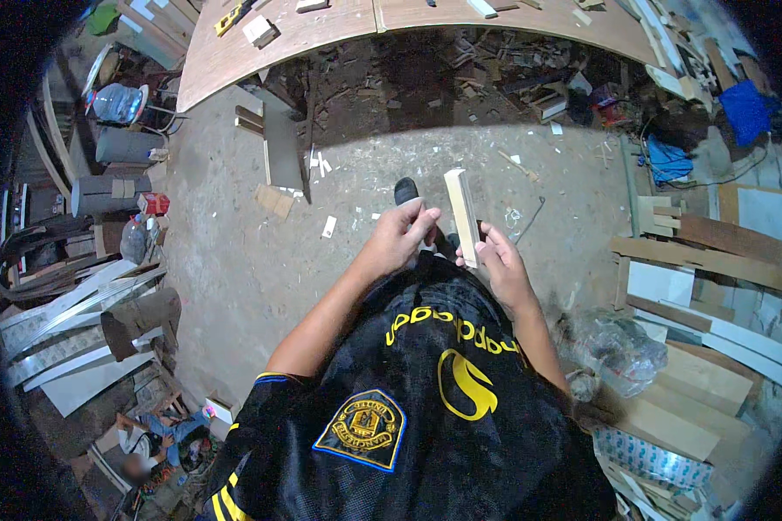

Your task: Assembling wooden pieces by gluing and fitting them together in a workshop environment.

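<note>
My right hand [502,267] grips the lower end of a short pale wooden piece [463,213], thumb on its near face and fingers behind. The piece looks like narrow strips laid side by side and stands nearly upright in front of my body. To its left, a small gap away, is my left hand [404,233], fingers curled in and thumb pressed to the forefinger. Whether something small is pinched there I cannot make out. Below the hands show my black shirt and one dark shoe [405,190].
A wooden table [321,39] spans the far side, with wood blocks and a yellow tool [233,19] on it. Scraps litter the floor, with a thin metal rod [530,219] at right. Boards [699,260] and clear plastic [621,352] lie right. A person [152,443] sits lower left.
</note>
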Available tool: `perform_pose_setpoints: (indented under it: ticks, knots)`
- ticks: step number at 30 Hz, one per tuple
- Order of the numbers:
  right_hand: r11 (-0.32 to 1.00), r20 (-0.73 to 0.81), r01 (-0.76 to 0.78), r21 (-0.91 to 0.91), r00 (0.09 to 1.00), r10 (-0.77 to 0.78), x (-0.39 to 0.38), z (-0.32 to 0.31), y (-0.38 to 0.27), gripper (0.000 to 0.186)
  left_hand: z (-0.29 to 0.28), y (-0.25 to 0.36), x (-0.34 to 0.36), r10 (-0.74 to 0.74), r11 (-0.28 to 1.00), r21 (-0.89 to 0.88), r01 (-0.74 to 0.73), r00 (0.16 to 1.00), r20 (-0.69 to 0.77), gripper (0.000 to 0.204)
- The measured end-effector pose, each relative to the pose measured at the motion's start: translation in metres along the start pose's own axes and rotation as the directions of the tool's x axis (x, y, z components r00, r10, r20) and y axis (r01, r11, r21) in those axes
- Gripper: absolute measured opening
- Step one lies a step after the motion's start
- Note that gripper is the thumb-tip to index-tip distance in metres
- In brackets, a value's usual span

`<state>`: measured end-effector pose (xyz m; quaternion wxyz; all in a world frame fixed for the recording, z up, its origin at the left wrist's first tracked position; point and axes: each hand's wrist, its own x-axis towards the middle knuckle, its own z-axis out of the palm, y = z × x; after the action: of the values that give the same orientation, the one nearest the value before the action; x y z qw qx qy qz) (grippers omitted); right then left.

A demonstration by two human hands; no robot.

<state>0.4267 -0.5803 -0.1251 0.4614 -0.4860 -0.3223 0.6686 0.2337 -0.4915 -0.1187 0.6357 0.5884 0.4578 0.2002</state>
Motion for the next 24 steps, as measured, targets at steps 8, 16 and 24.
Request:
perform_pose_setpoints:
  ticks: [8,16,24]
  knots:
    - [0.998,-0.127,0.058,0.004,0.99,-0.057,-0.004,-0.003,0.007,0.029,0.005,-0.005,0.006,0.155,0.958,-0.244,-0.149,0.988,0.008,0.02]
    - [0.989,-0.113,0.104,-0.104,0.987,-0.116,-0.008,0.002,0.002,0.032,0.014,0.015,0.002,0.096,0.983,-0.157,-0.092,0.995,0.02,0.025]
    - [0.949,-0.072,0.128,-0.287,0.985,-0.155,-0.011,-0.004,0.006,0.035,0.018,0.011,0.01,0.12,0.978,-0.172,-0.12,0.993,-0.016,0.022]
